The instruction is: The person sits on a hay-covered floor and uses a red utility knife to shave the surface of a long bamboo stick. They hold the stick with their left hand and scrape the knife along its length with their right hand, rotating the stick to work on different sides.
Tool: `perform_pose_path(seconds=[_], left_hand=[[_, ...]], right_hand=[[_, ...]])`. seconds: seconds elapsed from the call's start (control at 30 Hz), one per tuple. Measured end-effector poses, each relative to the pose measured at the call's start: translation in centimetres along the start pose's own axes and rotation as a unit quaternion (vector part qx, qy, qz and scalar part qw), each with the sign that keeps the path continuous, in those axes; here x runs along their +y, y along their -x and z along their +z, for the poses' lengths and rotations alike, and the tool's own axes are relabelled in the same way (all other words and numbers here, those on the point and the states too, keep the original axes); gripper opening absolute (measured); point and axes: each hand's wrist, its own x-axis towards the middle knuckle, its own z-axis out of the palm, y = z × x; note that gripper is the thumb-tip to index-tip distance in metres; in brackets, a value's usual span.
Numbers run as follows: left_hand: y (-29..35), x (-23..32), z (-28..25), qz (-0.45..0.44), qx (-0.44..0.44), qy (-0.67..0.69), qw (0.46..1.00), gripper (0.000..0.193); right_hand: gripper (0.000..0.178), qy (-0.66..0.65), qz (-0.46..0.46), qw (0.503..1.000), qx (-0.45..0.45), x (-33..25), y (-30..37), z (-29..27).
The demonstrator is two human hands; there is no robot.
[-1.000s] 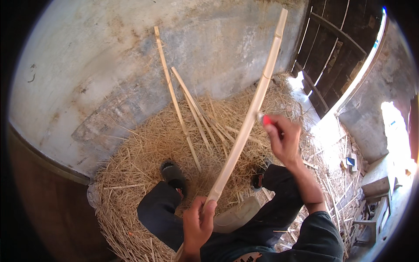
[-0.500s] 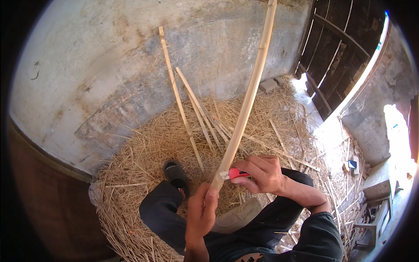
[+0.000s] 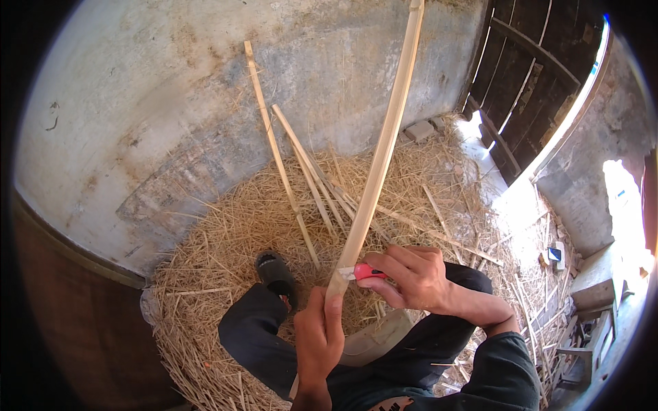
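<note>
A long pale split-bamboo strip (image 3: 378, 179) slants up and away from me, its top reaching the picture's upper edge. My left hand (image 3: 319, 332) is closed around the strip's lower part, thumb lying along it. In my right hand (image 3: 410, 277) is a red-handled utility knife (image 3: 370, 271), gripped with the fingers curled over it. Its blade meets the strip just above my left thumb, where the surface looks whitish and cut. My fingers partly hide the knife handle.
Several bamboo strips (image 3: 277, 154) lean on the stained wall (image 3: 205, 103) ahead. Straw-like shavings (image 3: 226, 240) cover the floor around my shoe (image 3: 275, 274). A dark plank door (image 3: 528, 82) stands at the far right, with a wooden stool (image 3: 582, 356) at the right edge.
The strip's upper part has swung slightly left, and a joint visible on it before no longer shows in the same place. Knife and right hand have shifted a little left with it.
</note>
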Motion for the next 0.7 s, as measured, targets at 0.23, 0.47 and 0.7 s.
perform_pose_path(seconds=[0.23,0.47,0.7], left_hand=[[0.3,-0.4,-0.2,0.005,0.003,-0.019,1.0,0.036],[1.5,-1.0,-0.7,-0.03,-0.01,-0.014,0.999,0.033],[3.7,-2.2,-1.6,-0.056,-0.044,-0.054,0.996,0.033]], right_hand=[[0.032,0.016,0.024,0.999,0.013,0.5,-0.2,-0.4],[0.023,0.019,0.063,0.997,0.033,2.3,-1.2,-1.5],[0.023,0.06,0.216,0.968,0.115,8.9,-1.4,-2.4]])
